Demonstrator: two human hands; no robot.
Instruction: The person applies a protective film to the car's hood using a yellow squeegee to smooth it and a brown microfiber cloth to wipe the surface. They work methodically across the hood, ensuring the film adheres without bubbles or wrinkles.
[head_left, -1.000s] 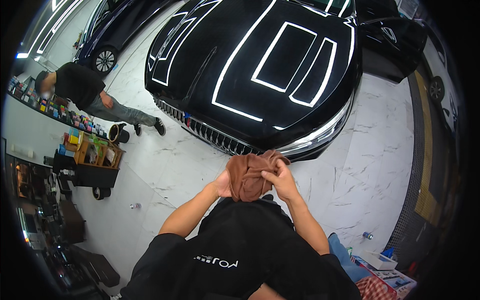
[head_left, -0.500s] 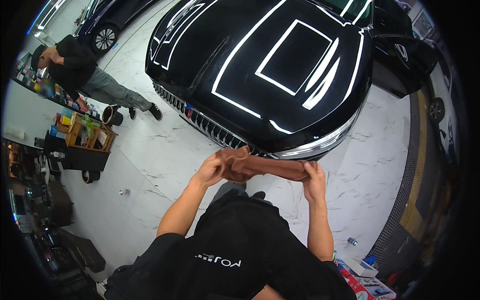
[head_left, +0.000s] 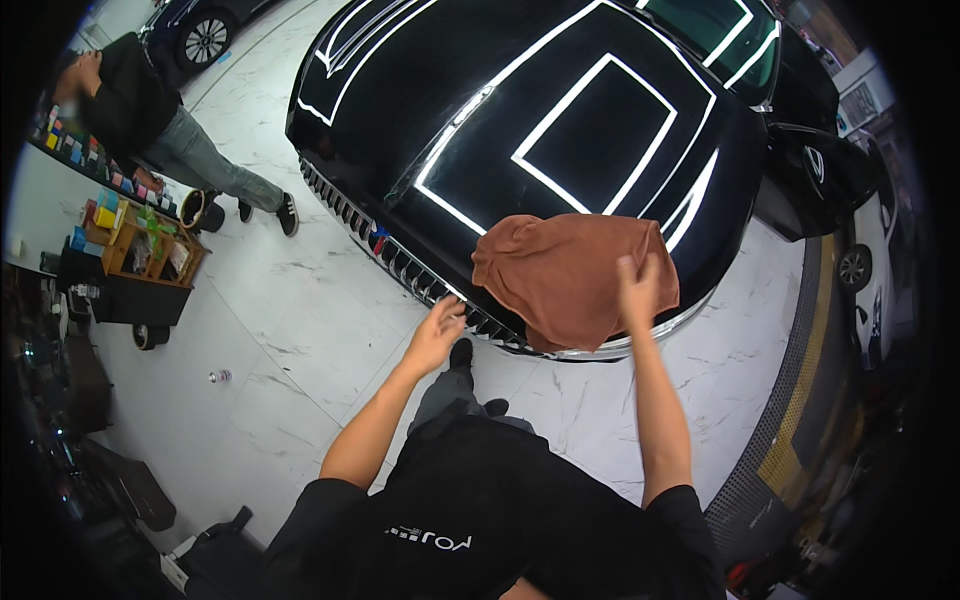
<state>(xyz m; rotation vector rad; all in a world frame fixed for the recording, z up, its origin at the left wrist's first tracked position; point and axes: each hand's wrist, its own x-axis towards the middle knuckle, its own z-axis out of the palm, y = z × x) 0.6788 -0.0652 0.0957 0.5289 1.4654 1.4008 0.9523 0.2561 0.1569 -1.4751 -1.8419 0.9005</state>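
Observation:
A brown cloth lies spread, with some folds, over the front corner of a shiny black car hood, draping toward the headlight. My right hand is over the right part of the cloth, its fingers apart and slightly blurred. In front of the car's grille, left of the cloth and apart from it, my left hand is empty with loosely bent, parted fingers.
Another person stands at the left beside a counter with colourful items. A wooden rack and a black bucket are close by. A small bottle lies on the marble-patterned floor. The car's open door juts out at right.
The cloth, stretched between both hands before, now lies over the hood corner. My left hand has let go of it. The right hand has moved forward over the cloth.

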